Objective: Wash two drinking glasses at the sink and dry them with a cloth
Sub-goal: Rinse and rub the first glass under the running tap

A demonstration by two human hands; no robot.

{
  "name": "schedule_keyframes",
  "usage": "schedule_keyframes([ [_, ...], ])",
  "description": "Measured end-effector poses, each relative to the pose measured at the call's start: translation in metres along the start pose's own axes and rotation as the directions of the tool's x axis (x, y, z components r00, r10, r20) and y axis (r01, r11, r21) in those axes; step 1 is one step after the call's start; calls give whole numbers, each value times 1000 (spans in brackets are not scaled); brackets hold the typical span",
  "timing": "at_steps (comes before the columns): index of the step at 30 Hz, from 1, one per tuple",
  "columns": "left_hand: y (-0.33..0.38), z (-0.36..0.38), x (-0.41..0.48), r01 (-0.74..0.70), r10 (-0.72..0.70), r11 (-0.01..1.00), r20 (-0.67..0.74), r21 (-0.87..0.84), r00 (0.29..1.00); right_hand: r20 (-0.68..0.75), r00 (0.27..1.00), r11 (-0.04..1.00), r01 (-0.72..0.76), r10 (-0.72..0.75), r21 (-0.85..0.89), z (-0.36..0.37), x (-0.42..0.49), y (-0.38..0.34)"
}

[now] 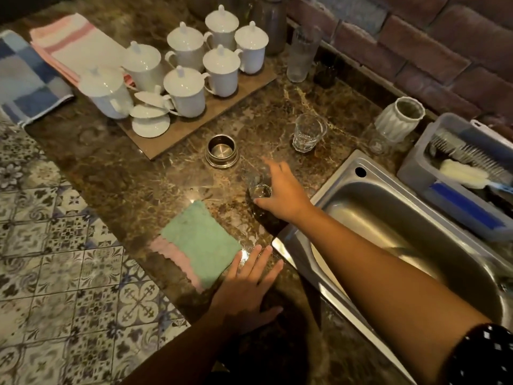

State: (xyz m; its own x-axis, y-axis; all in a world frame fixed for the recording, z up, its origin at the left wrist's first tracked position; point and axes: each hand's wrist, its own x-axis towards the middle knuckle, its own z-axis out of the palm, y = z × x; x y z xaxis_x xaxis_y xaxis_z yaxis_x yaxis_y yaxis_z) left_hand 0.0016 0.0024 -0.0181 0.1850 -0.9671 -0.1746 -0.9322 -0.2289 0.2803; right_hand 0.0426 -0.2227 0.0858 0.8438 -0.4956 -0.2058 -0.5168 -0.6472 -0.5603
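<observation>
Right hand (280, 190) is over the small glass (259, 188) on the counter (144, 184), just left of the sink (369, 165). Thumb sits on its near side, blurred fingers (270, 163) arch past its far side; whether they clamp it, I cannot tell. Left hand (247, 290) lies flat, fingers straight, beside the green cloth (200, 240). A second glass (308, 132) stands farther back.

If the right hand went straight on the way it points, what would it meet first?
Probably the round steel container on the brown marble counter, past the small clear glass the right hand grips; depth unclear.

Glossy marble counter (155, 190), shiny steel sink (388, 207), fuzzy cloth (200, 240).
</observation>
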Motion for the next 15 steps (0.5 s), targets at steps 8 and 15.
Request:
schedule_keyframes([
  [8, 3, -11, -2, 14, -16, 997, 35, 70, 999, -98, 973, 973, -195, 208, 125, -17, -75, 0],
  [15, 5, -14, -5, 43, -46, 996, 38, 72, 998, -239, 924, 945, -251, 298, 208, -56, -179, 10],
])
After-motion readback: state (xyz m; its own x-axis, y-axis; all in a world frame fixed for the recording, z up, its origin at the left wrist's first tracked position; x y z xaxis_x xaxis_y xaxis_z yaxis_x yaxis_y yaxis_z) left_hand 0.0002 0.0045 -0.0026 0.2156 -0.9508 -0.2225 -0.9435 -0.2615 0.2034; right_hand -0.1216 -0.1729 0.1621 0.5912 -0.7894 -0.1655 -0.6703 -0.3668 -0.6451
